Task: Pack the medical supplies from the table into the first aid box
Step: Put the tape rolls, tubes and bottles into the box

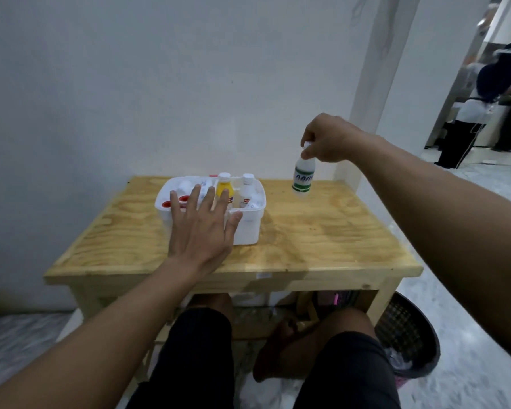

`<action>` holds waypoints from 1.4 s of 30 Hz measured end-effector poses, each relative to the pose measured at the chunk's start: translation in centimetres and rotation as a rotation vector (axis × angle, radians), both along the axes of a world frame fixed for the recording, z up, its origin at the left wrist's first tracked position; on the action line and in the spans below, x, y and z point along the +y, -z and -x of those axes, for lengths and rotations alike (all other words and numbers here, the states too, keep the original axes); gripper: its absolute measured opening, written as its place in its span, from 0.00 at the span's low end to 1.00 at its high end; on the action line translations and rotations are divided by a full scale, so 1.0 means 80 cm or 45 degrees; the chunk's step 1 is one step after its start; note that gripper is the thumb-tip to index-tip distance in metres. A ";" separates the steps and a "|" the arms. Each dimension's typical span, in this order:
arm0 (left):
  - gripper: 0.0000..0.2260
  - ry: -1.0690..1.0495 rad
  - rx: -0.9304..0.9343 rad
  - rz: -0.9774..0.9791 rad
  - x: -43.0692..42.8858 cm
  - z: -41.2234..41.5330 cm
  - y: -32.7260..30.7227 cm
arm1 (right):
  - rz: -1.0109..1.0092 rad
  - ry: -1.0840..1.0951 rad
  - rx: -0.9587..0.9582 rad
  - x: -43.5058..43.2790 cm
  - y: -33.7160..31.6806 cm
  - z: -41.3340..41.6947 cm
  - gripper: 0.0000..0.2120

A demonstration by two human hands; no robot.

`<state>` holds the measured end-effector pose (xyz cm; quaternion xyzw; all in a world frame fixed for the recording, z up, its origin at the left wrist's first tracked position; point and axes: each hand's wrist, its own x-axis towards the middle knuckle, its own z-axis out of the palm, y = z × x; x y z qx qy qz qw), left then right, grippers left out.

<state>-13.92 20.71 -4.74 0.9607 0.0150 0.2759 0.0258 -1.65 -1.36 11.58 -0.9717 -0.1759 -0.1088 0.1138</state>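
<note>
A white first aid box (250,228) stands on the wooden table (322,237), left of centre. Inside it I see a yellow bottle (224,190), a white bottle (246,191) and red-capped containers (165,204). My left hand (202,227) hovers flat with fingers spread over the box's front left part, hiding some of it. My right hand (329,140) holds a white bottle with a green label (304,178) by its cap, hanging tilted in the air above the table, to the right of the box.
A pale wall rises right behind the table. A dark mesh waste basket (407,338) stands on the floor at the table's right. My knees (278,335) sit under the front edge. A person (484,107) stands in a doorway far right.
</note>
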 end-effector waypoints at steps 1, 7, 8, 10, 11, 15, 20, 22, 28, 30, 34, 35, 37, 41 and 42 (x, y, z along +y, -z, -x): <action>0.30 -0.006 -0.002 0.008 -0.001 0.001 0.000 | -0.021 -0.016 0.002 0.006 -0.010 0.007 0.15; 0.30 -0.017 -0.038 0.049 -0.009 0.005 0.005 | -0.087 -0.130 -0.037 0.046 -0.053 0.035 0.12; 0.30 -0.021 -0.040 0.047 -0.009 0.005 0.006 | -0.097 -0.152 -0.038 0.053 -0.057 0.038 0.12; 0.30 -0.027 -0.042 0.038 -0.009 0.005 0.007 | -0.122 -0.196 -0.029 0.065 -0.061 0.044 0.11; 0.30 -0.028 -0.049 0.037 -0.009 0.006 0.008 | -0.130 -0.215 -0.023 0.071 -0.060 0.045 0.11; 0.31 -0.038 -0.068 0.028 -0.007 0.006 0.011 | -0.137 -0.275 0.034 0.094 -0.044 0.045 0.10; 0.30 -0.037 -0.071 0.031 -0.006 0.003 0.013 | -0.076 -0.328 0.104 0.116 -0.011 0.039 0.10; 0.29 -0.032 -0.079 0.035 -0.006 0.002 0.015 | -0.054 -0.343 0.135 0.122 0.003 0.036 0.10; 0.29 -0.035 -0.101 0.031 -0.005 0.001 0.018 | 0.083 -0.379 0.154 0.137 0.037 0.033 0.14; 0.29 -0.033 -0.106 0.031 -0.005 0.001 0.017 | 0.127 -0.384 0.151 0.139 0.046 0.032 0.14; 0.27 -0.027 -0.124 0.023 -0.005 0.001 0.017 | 0.203 -0.371 0.182 0.141 0.059 0.028 0.15; 0.27 -0.027 -0.125 0.024 -0.005 0.001 0.017 | 0.208 -0.368 0.193 0.141 0.061 0.027 0.15; 0.27 -0.029 -0.122 0.025 -0.005 0.001 0.017 | 0.210 -0.364 0.212 0.141 0.061 0.026 0.15; 0.27 -0.040 -0.097 0.032 -0.006 0.000 0.016 | 0.201 -0.371 0.283 0.144 0.055 0.027 0.15; 0.27 -0.042 -0.092 0.034 -0.006 0.000 0.016 | 0.191 -0.374 0.300 0.144 0.054 0.028 0.15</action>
